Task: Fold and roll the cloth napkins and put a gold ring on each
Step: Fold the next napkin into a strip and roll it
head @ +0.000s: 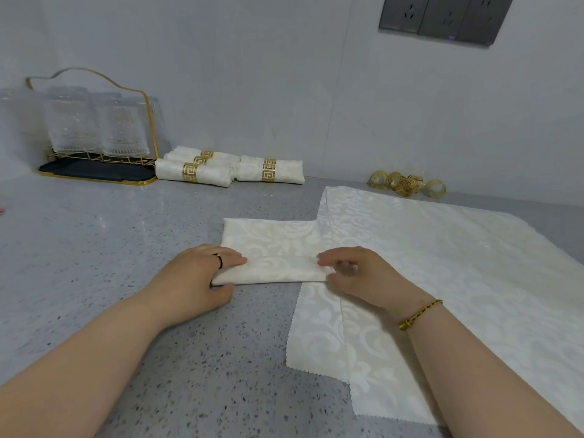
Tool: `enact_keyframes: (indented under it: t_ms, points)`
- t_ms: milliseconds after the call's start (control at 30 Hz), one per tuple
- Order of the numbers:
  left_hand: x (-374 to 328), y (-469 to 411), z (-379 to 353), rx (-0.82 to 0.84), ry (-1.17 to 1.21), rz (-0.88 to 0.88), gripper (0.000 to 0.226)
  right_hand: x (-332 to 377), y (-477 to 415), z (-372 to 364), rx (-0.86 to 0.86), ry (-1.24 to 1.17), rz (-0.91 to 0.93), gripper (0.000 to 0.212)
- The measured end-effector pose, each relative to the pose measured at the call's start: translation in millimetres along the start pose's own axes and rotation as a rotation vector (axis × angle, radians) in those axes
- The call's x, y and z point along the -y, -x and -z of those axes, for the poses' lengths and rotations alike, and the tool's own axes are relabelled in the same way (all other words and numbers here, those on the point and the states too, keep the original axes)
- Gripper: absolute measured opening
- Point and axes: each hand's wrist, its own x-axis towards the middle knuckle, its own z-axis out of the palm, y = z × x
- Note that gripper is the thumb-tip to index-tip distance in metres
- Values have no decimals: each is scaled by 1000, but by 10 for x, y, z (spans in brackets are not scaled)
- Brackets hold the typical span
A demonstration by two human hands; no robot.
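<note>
At ten o'clock on the speckled grey counter [126,248], a gold wire rack [148,121] holding clear glasses [72,121] upside down above a dark tray [94,173]. Just beside it, toward twelve o'clock, several rolled napkins [227,169], each banded with a gold patterned ring. At two o'clock, by the wall, a small heap of loose gold rings [407,184].

At centre, a cream damask folded napkin [278,245], narrow and oblong, its six o'clock edge turned up into a low roll, its three o'clock end lying over flat napkins [442,263] spread from three to five o'clock, zigzag-cut at the edges.

Left hand [202,279] gripping the roll's nine o'clock end, fingers on top, thumb against the near side, a dark band on one finger. Right hand [363,276] pinching the three o'clock end with curled fingers, a gold bracelet [420,314] at the wrist.
</note>
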Motion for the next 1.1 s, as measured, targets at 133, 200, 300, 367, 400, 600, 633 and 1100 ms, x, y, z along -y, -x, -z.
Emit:
enact_keyframes:
  t_ms: [133,200,300,367,400,600,633,1100]
  points:
    - [-16,-24,-8,-14,4,69,47,-22,1,2,27,66,-33,36]
    - [-32,-26,5,-14,31,115,45,1,-23,-75,-79,110,-23,30]
    - [-15,-5,54,-17,152,170,37,34,-20,-96,-120,28,-21,22]
    - [-4,17,116,-50,314,218,30,31,5,-59,-100,-125,-66,13]
    - [-7,24,143,-69,389,241,28,39,17,-46,-87,-206,-98,8]
    - [-19,-22,73,-147,407,353,16,56,-75,-150,-195,-310,-235,8]
    - [-17,-30,45,-154,370,365,20,50,-100,-182,-224,-268,-234,5]
    - [-18,29,93,28,-22,86,70,6,-25,-145,-31,123,80,40]
